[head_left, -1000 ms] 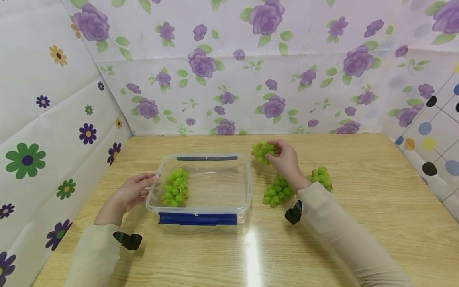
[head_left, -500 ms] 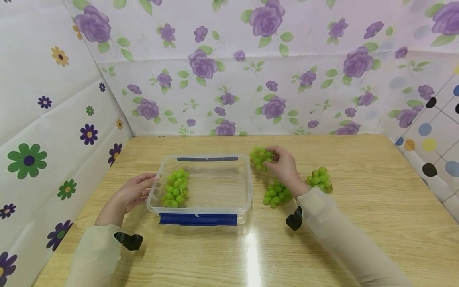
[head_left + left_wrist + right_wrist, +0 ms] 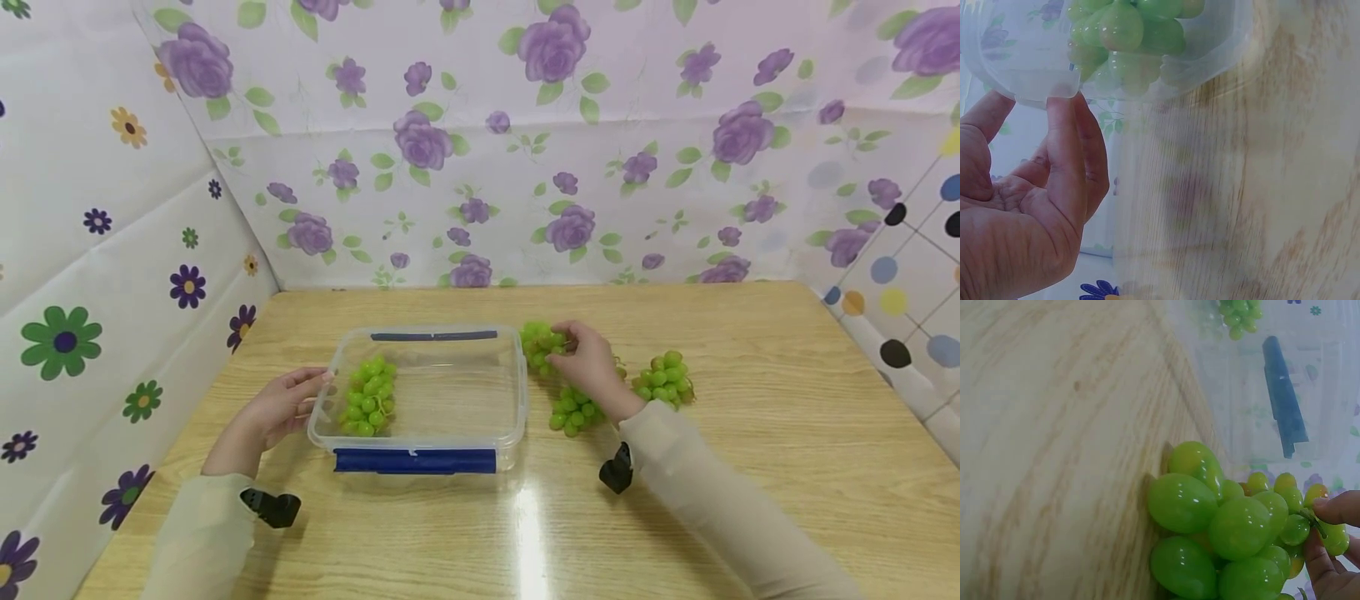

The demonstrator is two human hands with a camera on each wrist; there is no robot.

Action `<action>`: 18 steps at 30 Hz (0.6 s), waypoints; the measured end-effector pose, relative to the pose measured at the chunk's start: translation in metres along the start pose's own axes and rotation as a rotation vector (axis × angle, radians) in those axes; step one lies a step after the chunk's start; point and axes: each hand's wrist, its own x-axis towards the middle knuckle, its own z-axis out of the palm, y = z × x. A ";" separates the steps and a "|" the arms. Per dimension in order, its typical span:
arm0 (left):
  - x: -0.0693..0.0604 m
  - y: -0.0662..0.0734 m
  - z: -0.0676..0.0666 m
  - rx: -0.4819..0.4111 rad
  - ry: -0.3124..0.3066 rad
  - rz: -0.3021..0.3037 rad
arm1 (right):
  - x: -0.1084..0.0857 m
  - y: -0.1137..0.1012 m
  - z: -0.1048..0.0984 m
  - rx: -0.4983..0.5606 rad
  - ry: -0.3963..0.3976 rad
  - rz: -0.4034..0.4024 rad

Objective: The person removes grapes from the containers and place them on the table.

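Observation:
A clear plastic box (image 3: 450, 400) with blue clips stands at left centre, a bunch of green grapes (image 3: 367, 396) lying inside near its left wall. My left hand (image 3: 281, 404) holds the box's left rim; in the left wrist view its thumb and fingertips meet the rim. Just right of the box, my right hand (image 3: 592, 362) pinches a second grape bunch (image 3: 540, 343) near its stem. The right wrist view shows thumb and fingers around that stem, behind larger grapes (image 3: 1238, 528) in the foreground. Whether the held bunch touches the table, I cannot tell.
Another grape bunch (image 3: 573, 410) lies below my right hand, partly covered by it. A further bunch (image 3: 666, 379) sits to its right on the wooden table (image 3: 420, 533). Flowered sheets (image 3: 480, 167) close off the back and left side.
My right hand has come nearer and lower with its grape bunch, now close beside the box's right wall. My left hand stays at the rim.

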 end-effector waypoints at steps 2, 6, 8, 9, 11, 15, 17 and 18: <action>0.000 0.000 0.000 -0.001 0.000 -0.003 | -0.001 0.001 0.001 -0.004 0.001 -0.010; 0.000 0.000 0.001 0.001 -0.007 -0.007 | -0.003 0.001 0.004 -0.008 -0.008 -0.013; 0.000 0.000 0.002 0.002 -0.008 -0.010 | -0.004 0.002 0.004 -0.010 -0.017 -0.011; -0.001 0.000 0.002 0.004 -0.009 -0.009 | -0.004 0.002 0.005 -0.007 -0.020 -0.010; -0.001 0.000 0.002 0.006 -0.008 -0.009 | -0.005 0.002 0.005 -0.003 -0.023 -0.011; 0.000 0.001 0.002 0.012 -0.004 -0.007 | -0.007 0.002 0.006 0.009 -0.035 -0.010; 0.000 0.001 0.002 0.014 -0.006 -0.006 | -0.008 0.002 0.006 0.007 -0.040 -0.012; 0.000 0.001 0.002 0.013 -0.008 -0.005 | -0.008 0.003 0.006 0.009 -0.044 -0.012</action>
